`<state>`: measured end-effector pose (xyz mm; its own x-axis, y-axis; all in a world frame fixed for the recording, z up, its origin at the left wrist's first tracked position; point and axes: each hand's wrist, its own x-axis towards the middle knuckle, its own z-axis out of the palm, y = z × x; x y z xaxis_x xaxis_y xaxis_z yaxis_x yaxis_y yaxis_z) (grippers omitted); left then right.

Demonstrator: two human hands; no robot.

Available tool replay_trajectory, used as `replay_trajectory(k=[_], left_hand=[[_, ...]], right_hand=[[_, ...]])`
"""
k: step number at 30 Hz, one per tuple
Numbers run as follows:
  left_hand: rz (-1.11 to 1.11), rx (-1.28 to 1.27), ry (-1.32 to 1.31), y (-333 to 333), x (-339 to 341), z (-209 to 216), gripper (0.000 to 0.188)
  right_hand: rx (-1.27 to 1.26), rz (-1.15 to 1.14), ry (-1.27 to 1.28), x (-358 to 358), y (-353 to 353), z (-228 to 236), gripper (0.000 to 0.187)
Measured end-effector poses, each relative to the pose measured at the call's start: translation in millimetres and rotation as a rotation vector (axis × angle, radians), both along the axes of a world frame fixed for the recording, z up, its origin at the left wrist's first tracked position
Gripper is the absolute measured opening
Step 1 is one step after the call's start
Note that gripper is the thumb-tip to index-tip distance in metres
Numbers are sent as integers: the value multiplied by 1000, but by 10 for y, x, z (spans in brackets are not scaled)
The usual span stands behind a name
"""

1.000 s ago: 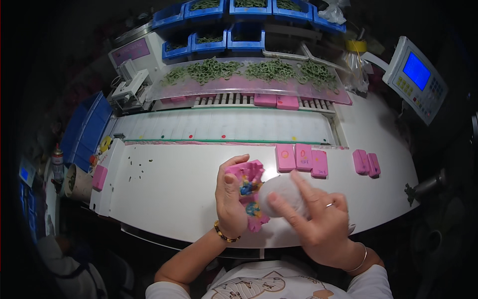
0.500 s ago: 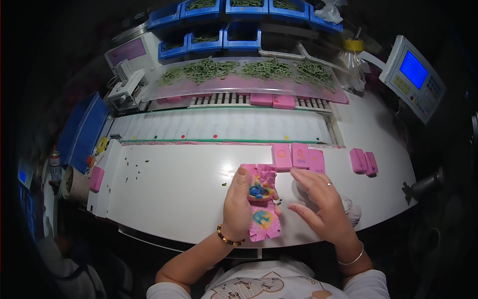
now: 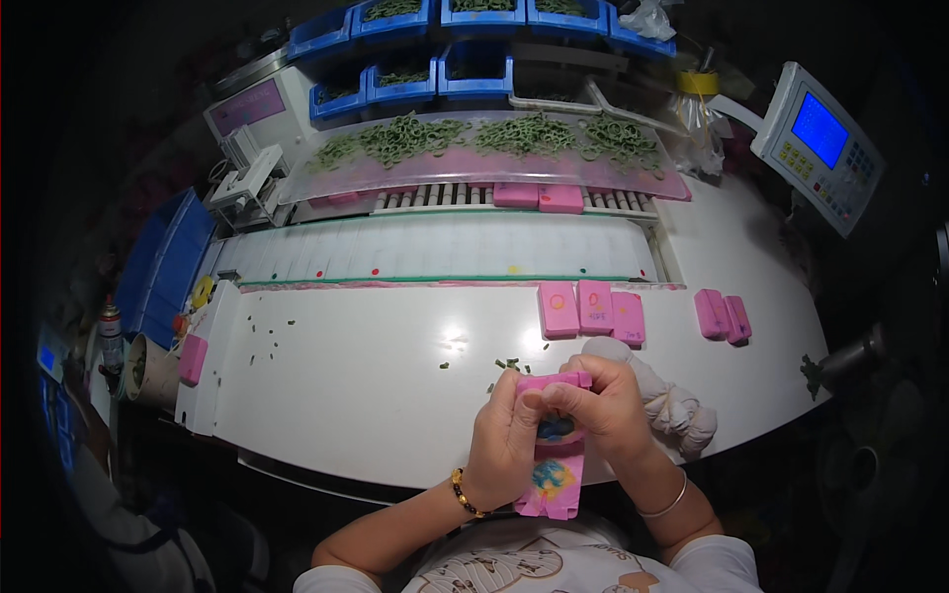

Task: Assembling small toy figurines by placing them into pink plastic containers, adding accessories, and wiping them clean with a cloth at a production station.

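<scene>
A pink rubber mould [image 3: 554, 481], folded open with its lower flap hanging down, is held between my hands near the table's front edge. Blue and yellow stains mark its inner faces. My left hand [image 3: 499, 445] grips its left side, thumb at the upper part. My right hand [image 3: 618, 420] is closed on the upper right side, its thumb beside the left one. The fingers behind the mould are hidden. Just beyond it lie small green bits [image 3: 511, 364]. A crumpled white cloth [image 3: 677, 410] rests beside my right hand.
Several pink blocks [image 3: 559, 309] stand ahead, with two more pink blocks [image 3: 710, 313] to the right. A white belt [image 3: 435, 252] crosses behind them. Farther back, green ring-shaped pieces [image 3: 524, 135] lie on a clear tray below blue bins [image 3: 393, 84]. A control panel [image 3: 820, 148] stands at right.
Both hands and the mould have come closer to me. My right hand, open and apart before, has closed on the mould. Dots on the belt have shifted left. Green bits behind the mould are uncovered.
</scene>
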<state>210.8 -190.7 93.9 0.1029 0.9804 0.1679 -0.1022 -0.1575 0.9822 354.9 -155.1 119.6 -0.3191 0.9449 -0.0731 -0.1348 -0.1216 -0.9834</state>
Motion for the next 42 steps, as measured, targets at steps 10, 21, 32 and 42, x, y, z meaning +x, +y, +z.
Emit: replay_trajectory(k=[10, 21, 32, 42], left_hand=[[54, 88, 19, -135, 11, -109, 27], [-527, -53, -182, -33, -281, -30, 18], [-119, 219, 133, 56, -293, -50, 12], [-284, -17, -188, 17, -315, 1, 13]], right_hand=[[-73, 234, 191, 114, 89, -55, 36], [-109, 620, 340, 355, 141, -180, 34], [121, 133, 101, 105, 32, -53, 25], [-120, 302, 440, 174, 52, -150, 25]])
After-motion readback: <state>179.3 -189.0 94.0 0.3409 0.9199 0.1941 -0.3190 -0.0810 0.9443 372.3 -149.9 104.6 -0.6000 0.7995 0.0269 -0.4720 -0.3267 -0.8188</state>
